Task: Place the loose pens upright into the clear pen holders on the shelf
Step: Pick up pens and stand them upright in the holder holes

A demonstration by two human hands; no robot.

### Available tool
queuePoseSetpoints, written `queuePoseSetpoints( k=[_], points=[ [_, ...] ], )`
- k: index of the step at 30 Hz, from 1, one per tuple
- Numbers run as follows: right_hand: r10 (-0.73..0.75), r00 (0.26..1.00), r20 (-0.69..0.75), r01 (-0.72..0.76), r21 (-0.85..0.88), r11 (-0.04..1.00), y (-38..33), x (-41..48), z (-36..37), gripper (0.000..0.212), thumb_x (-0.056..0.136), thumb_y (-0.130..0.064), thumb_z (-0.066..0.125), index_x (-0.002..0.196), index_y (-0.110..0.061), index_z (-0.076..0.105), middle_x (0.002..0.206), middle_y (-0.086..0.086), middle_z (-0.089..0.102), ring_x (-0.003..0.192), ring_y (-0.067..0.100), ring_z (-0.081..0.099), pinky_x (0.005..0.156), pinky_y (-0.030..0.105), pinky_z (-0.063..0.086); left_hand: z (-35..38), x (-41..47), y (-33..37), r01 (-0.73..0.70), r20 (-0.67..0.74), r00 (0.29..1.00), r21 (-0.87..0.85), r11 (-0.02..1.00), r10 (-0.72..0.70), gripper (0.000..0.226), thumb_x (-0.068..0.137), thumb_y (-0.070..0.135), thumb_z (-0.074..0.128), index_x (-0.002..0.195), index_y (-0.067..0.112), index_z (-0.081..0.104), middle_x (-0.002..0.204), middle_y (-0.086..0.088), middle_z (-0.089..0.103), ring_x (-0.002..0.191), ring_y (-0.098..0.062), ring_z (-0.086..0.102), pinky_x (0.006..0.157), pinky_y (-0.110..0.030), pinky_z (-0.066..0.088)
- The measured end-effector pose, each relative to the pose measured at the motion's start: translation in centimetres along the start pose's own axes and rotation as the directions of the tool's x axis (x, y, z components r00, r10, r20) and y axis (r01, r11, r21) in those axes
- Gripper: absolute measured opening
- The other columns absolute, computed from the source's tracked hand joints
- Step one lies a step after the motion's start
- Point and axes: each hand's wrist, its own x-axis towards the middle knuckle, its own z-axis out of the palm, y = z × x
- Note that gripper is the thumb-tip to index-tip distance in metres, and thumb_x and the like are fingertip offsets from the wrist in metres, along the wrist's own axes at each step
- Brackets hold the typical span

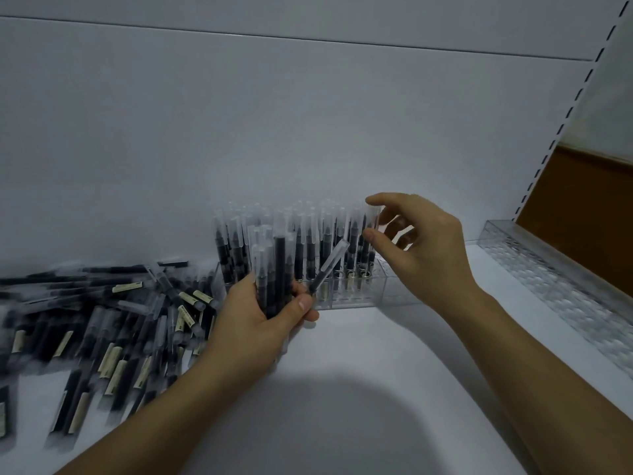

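My left hand (257, 320) is closed around a bundle of black pens with clear caps (274, 265), held upright in front of the clear pen holder (394, 289). One pen (330, 264) sticks out of the bundle, tilted to the right. The holder stands against the back wall, and its left and middle slots are filled with upright pens (301, 234). At the right end of that row, my right hand (428, 248) has its index finger and thumb on the clear cap of an upright pen (372, 217). A big heap of loose pens (102, 320) lies on the shelf to the left.
The white shelf (376, 371) runs toward me, with my shadow on it. A second long clear holder (555, 279) with no pens in it lies along the right edge. A slotted upright (561, 132) and a brown panel (589, 217) stand behind it.
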Motion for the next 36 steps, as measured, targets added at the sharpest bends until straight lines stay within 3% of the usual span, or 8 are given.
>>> queuePoseSetpoints(
  k=[3, 8, 17, 21, 24, 28, 32, 36],
  points=[
    [-0.036, 0.995, -0.097, 0.037, 0.007, 0.999, -1.2, -0.2, 0.2, 0.033, 0.092, -0.018, 0.074, 0.124, -0.016, 0.066, 0.094, -0.003, 0.062, 0.073, 0.011, 0.059, 0.062, 0.020, 0.049, -0.1, 0.0, 0.1, 0.003, 0.005, 1.000, 0.026, 1.000, -0.003, 0.009, 0.091, 0.003, 0.066, 0.094, -0.003, 0.060, 0.081, -0.016, 0.073, 0.082, -0.025, 0.075, 0.080, -0.059, 0.059],
    [0.053, 0.991, 0.126, -0.097, 0.374, 0.922, -4.3, -2.0, 2.3, 0.030, 0.093, -0.029, 0.074, 0.119, -0.018, 0.061, 0.075, -0.005, 0.061, 0.065, 0.018, 0.060, 0.057, 0.034, 0.052, -0.4, 0.0, 0.3, -0.026, 0.024, 0.999, 0.098, 0.995, 0.024, 0.012, 0.092, 0.010, 0.068, 0.093, 0.000, 0.062, 0.072, -0.011, 0.072, 0.075, -0.035, 0.073, 0.074, -0.068, 0.055],
    [0.148, 0.969, 0.196, -0.232, 0.532, 0.814, -4.0, -2.1, 2.7, 0.034, 0.086, -0.010, 0.081, 0.112, -0.017, 0.061, 0.071, 0.009, 0.062, 0.061, 0.032, 0.060, 0.057, 0.031, 0.051, -0.4, 0.1, 0.0, 0.000, 0.008, 1.000, 0.062, 0.998, 0.000, 0.009, 0.093, 0.009, 0.067, 0.099, 0.004, 0.063, 0.085, -0.010, 0.075, 0.084, -0.035, 0.074, 0.076, -0.073, 0.053],
    [0.189, 0.974, 0.123, -0.226, 0.576, 0.786, -3.7, -1.2, 1.6, 0.032, 0.089, -0.003, 0.077, 0.114, -0.013, 0.059, 0.073, 0.024, 0.061, 0.064, 0.048, 0.062, 0.055, 0.050, 0.055, -0.2, 0.1, -0.1, -0.001, 0.018, 1.000, 0.055, 0.998, 0.000, 0.008, 0.094, 0.007, 0.065, 0.098, 0.002, 0.062, 0.082, -0.010, 0.074, 0.083, -0.030, 0.074, 0.078, -0.057, 0.060],
    [0.262, 0.965, 0.025, -0.221, 0.620, 0.753, -3.1, -0.2, 0.1, 0.030, 0.090, 0.004, 0.073, 0.114, -0.007, 0.057, 0.073, 0.036, 0.059, 0.068, 0.055, 0.061, 0.062, 0.034, 0.059, -0.2, 0.1, -0.3, -0.008, 0.006, 1.000, 0.049, 0.999, 0.007, 0.009, 0.093, 0.012, 0.067, 0.096, 0.007, 0.061, 0.074, -0.007, 0.070, 0.073, -0.027, 0.072, 0.070, -0.040, 0.062],
    [0.317, 0.944, -0.098, -0.193, 0.614, 0.765, -1.9, 1.0, -1.5, 0.029, 0.092, 0.005, 0.071, 0.116, -0.005, 0.058, 0.076, 0.030, 0.068, 0.069, 0.037, 0.072, 0.064, 0.036, 0.060, -0.2, 0.1, -0.5, -0.053, 0.041, 0.998, 0.107, 0.993, 0.049, 0.013, 0.095, 0.021, 0.064, 0.094, 0.010, 0.057, 0.056, 0.000, 0.056, 0.052, -0.020, 0.055, 0.058, -0.039, 0.056],
    [0.290, 0.934, -0.210, -0.163, 0.471, 0.867, -0.7, 1.4, -2.5, 0.028, 0.093, -0.002, 0.072, 0.118, -0.007, 0.061, 0.077, 0.017, 0.070, 0.074, 0.031, 0.072, 0.069, 0.044, 0.063, -0.6, 0.1, -1.1, -0.016, 0.109, 0.994, 0.131, 0.991, 0.002, 0.024, 0.097, 0.022, 0.061, 0.120, 0.014, 0.053, 0.070, 0.001, 0.058, 0.065, -0.017, 0.055, 0.066, -0.043, 0.055],
    [0.242, 0.943, -0.227, -0.167, 0.305, 0.938, 0.5, 1.2, -2.5, 0.031, 0.094, -0.014, 0.074, 0.122, -0.018, 0.063, 0.089, 0.008, 0.071, 0.084, 0.028, 0.073, 0.074, 0.051, 0.061, -0.3, -0.1, -0.9, -0.009, 0.172, 0.985, 0.082, 0.997, -0.005, 0.027, 0.099, -0.001, 0.052, 0.107, 0.023, 0.060, 0.086, -0.001, 0.065, 0.076, -0.018, 0.061, 0.076, -0.037, 0.057]
  ],
)
